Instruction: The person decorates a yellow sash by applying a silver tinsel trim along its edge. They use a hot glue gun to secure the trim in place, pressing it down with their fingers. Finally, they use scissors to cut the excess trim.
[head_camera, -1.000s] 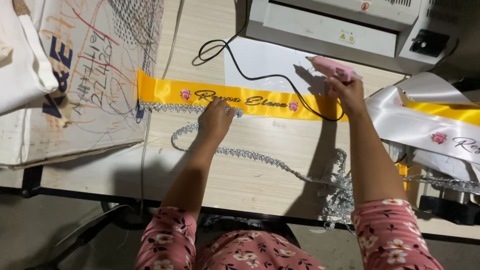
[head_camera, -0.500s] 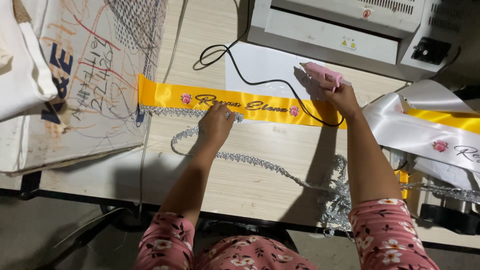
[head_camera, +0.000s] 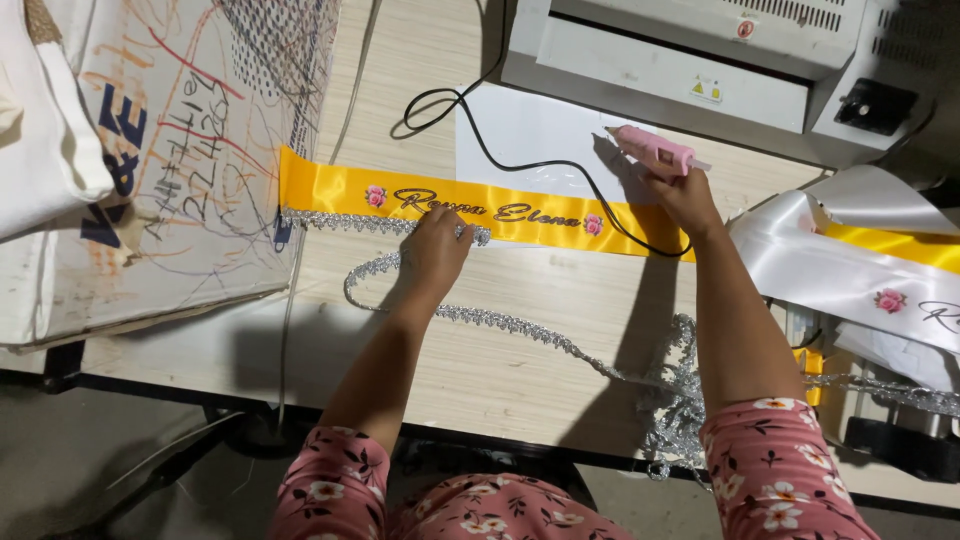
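Satin of a bright yellow makes up the sash (head_camera: 480, 208), which is laid flat and lengthwise across the pale wooden table (head_camera: 500, 350), partly over a white sheet (head_camera: 530, 135). Dark script lettering is printed along its middle, and a small pink rose is set at each end of the lettering. Silver lace trim (head_camera: 340, 221) is seen lying along the lower edge of the sash at its left part; beyond that the trim falls away from the edge, loops back on the table and runs off to a loose heap near the right elbow.

The left hand (head_camera: 437, 250) is pressed down on the trim at the lower edge of the sash, fingers bent and closed onto it. A pink glue gun (head_camera: 655, 150) is gripped in the right hand (head_camera: 683, 196), held just above the right end of the sash, its black cord (head_camera: 500, 160) trailing across the yellow band. A white sash (head_camera: 850, 275) is piled to the right.
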